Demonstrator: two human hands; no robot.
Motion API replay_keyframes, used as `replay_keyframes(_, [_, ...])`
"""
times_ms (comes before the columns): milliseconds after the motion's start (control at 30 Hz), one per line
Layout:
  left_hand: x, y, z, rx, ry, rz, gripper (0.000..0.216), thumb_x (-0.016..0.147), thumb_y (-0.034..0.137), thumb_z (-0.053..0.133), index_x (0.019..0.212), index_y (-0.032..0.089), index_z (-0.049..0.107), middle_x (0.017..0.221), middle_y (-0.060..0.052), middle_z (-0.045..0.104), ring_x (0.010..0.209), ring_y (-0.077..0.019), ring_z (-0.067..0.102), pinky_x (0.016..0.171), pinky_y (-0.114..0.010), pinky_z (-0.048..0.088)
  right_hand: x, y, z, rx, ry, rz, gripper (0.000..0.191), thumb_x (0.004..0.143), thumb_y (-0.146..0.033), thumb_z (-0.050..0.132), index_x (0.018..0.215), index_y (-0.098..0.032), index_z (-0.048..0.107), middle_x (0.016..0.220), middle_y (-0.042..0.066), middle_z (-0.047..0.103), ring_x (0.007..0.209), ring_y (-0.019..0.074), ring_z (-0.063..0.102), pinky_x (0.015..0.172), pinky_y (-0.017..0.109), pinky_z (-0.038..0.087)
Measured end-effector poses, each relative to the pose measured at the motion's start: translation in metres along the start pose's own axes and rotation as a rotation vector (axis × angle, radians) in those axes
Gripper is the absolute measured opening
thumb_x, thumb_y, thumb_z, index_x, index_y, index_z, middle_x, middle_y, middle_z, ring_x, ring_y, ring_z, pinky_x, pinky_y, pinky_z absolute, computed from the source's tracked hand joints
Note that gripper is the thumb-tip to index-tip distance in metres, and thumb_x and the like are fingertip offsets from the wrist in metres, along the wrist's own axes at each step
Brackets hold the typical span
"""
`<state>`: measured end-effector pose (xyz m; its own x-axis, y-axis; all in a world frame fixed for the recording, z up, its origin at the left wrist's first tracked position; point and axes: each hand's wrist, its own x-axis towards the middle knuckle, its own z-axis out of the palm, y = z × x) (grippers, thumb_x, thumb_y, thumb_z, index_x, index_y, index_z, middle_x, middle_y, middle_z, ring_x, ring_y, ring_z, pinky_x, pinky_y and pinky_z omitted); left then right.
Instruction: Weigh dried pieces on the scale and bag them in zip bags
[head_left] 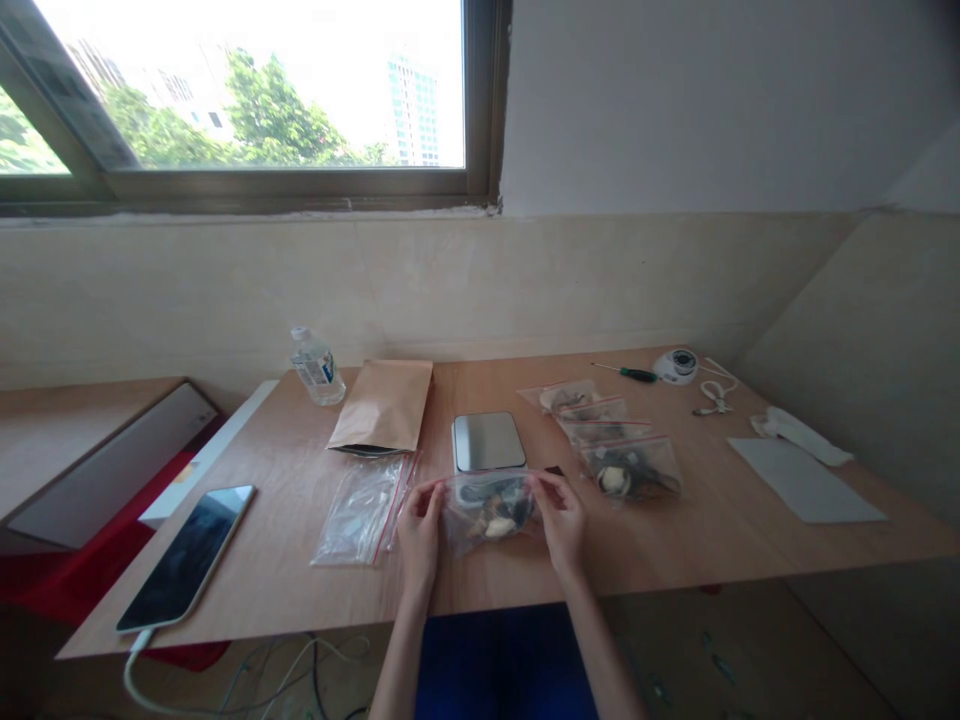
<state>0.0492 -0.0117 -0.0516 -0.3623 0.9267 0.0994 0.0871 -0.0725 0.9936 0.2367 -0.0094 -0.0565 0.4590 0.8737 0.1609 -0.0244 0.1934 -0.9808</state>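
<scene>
A clear zip bag [491, 510] with dark and pale bits inside is held between both hands just above the wooden table [675, 540]. My left hand [420, 530] pinches its left top corner. My right hand [561, 520] pinches the right top corner. Right behind the bag lies a small silver scale [487, 440]. To the left of my left hand lies a stack of empty clear zip bags [360, 510]. Several filled zip bags [611, 440] lie in a row to the right.
A brown paper pouch [384, 405] and a small water bottle [315, 365] sit at the back left. A phone [187, 555] on a cable lies near the left edge. A screwdriver [626, 372], a round white device [676, 365], a white cable [716, 395] and grey sheet [806, 480] lie right.
</scene>
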Motion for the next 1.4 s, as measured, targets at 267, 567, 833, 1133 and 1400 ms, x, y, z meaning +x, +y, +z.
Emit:
replay_keyframes(267, [-0.0005, 0.0026, 0.0006, -0.078, -0.057, -0.028, 0.034, 0.073, 0.046, 0.061, 0.087, 0.015, 0.067, 0.084, -0.007, 0.068, 0.079, -0.0193, 0.061, 0.071, -0.028, 0.047, 0.0004, -0.0007, -0.0015, -0.021, 0.034, 0.034, 0.032, 0.071, -0.045, 0.064, 0.082, -0.015, 0.067, 0.086, 0.011, 0.071, 0.08, 0.0235, 0.066, 0.072, 0.034, 0.052])
replay_keyframes(567, [-0.0022, -0.0004, 0.0011, -0.101, -0.041, -0.003, 0.034, 0.076, 0.045, 0.059, 0.089, 0.015, 0.066, 0.085, -0.007, 0.067, 0.078, -0.0184, 0.06, 0.07, -0.028, 0.046, 0.0001, 0.0013, -0.0025, -0.058, 0.045, 0.034, 0.037, 0.073, -0.048, 0.061, 0.087, -0.015, 0.069, 0.09, 0.012, 0.071, 0.085, 0.0253, 0.066, 0.076, 0.035, 0.051])
replay_keyframes(833, [-0.0027, 0.0, 0.001, -0.107, -0.046, -0.017, 0.032, 0.075, 0.044, 0.06, 0.088, 0.015, 0.066, 0.085, -0.006, 0.067, 0.08, -0.0187, 0.06, 0.071, -0.027, 0.046, 0.0004, 0.0032, -0.0028, -0.129, 0.044, -0.057, 0.037, 0.077, -0.049, 0.056, 0.088, -0.015, 0.068, 0.091, 0.012, 0.071, 0.087, 0.0246, 0.065, 0.078, 0.035, 0.051])
replay_keyframes(1133, [-0.0056, 0.0064, 0.0023, -0.065, -0.056, 0.013, 0.029, 0.078, 0.042, 0.057, 0.087, 0.016, 0.065, 0.083, -0.005, 0.067, 0.08, -0.0177, 0.06, 0.073, -0.026, 0.044, 0.0011, 0.0091, -0.0035, -0.092, 0.043, -0.029, 0.036, 0.077, -0.048, 0.057, 0.089, -0.014, 0.065, 0.09, 0.013, 0.07, 0.085, 0.0237, 0.066, 0.078, 0.036, 0.051])
replay_keyframes(1400, [-0.0046, 0.0058, 0.0043, -0.143, -0.054, -0.011, 0.029, 0.077, 0.044, 0.058, 0.086, 0.017, 0.06, 0.081, -0.004, 0.065, 0.079, -0.0177, 0.062, 0.071, -0.027, 0.047, 0.0007, 0.0042, -0.0018, -0.044, -0.002, -0.036, 0.033, 0.076, -0.047, 0.058, 0.084, -0.016, 0.063, 0.084, 0.011, 0.071, 0.079, 0.0224, 0.067, 0.072, 0.034, 0.053])
